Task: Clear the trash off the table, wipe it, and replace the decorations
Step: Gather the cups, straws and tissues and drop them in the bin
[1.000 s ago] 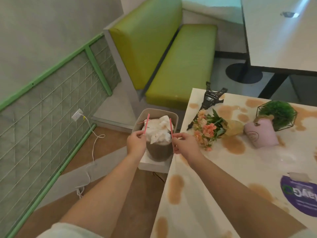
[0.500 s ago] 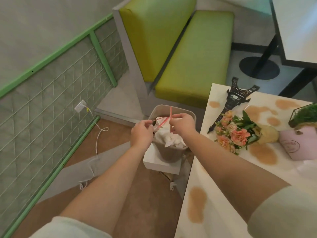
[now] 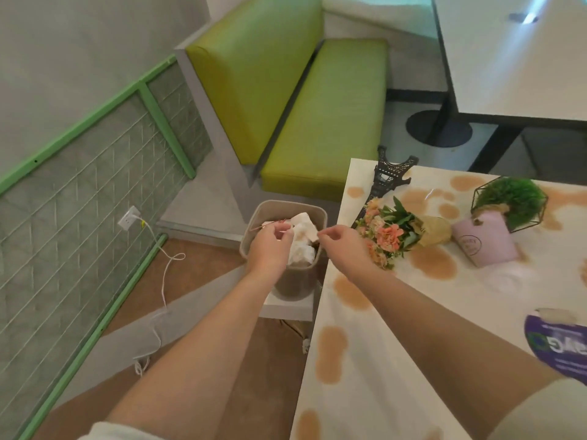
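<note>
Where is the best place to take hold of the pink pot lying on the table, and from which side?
Grip the pink pot round its bare middle from above: it lies tipped over, its plant sits in a wire frame, and the bouquet lies close by.

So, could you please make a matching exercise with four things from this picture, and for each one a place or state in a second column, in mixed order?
Things:
1. left hand
2. tower model
3. pink pot
4. trash bin

Places or states:
A. stands on the floor beside the table, full of crumpled white paper
B. lies on its side on the table, next to the green plant in a wire frame
C. pinches a thin red straw above the bin
D. lies tipped over at the table's far corner, behind the flower bouquet

Pairs: 1-C, 2-D, 3-B, 4-A
</note>
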The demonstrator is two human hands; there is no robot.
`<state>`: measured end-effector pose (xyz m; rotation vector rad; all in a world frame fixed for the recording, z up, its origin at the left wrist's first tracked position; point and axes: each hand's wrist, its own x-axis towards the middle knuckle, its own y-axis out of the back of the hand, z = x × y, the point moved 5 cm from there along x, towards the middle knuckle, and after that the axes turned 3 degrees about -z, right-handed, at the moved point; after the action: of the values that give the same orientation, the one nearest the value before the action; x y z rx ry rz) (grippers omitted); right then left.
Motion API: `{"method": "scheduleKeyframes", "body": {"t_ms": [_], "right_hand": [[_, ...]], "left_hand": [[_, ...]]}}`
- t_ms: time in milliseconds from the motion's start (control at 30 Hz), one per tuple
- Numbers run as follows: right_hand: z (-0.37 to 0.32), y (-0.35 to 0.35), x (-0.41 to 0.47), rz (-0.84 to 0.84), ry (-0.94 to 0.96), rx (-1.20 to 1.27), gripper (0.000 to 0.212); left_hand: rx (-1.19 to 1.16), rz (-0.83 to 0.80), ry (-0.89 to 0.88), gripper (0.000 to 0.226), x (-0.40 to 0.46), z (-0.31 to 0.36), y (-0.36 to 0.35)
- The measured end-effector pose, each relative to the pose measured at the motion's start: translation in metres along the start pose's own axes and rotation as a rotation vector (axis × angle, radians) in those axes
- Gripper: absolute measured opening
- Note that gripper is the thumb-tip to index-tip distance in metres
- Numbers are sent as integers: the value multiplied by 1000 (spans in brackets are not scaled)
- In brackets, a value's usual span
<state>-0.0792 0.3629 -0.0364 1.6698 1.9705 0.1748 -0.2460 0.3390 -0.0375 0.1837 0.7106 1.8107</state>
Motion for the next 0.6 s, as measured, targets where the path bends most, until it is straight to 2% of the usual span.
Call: {"method": "scheduleKeyframes", "body": {"t_ms": [133,200,267,400,600], "right_hand": [[27,57,-41,44,35,-27,17],[43,87,-62,50,31,-34,12],[61,116,-81,78,6,-47,10],[104,176,-124,153,-60,-59,14],[170,266,-185,274,-176,-85,8]], "left_hand": [[51,-97,-76,12,-40,34,-35],[50,-162,-109,16,-65,52,-58],[73,-210,-119,24,-86,67,-82],[119,-333,-163,24,-135,100,-142],[188,-489,-240,26,-210,143,-233]]}}
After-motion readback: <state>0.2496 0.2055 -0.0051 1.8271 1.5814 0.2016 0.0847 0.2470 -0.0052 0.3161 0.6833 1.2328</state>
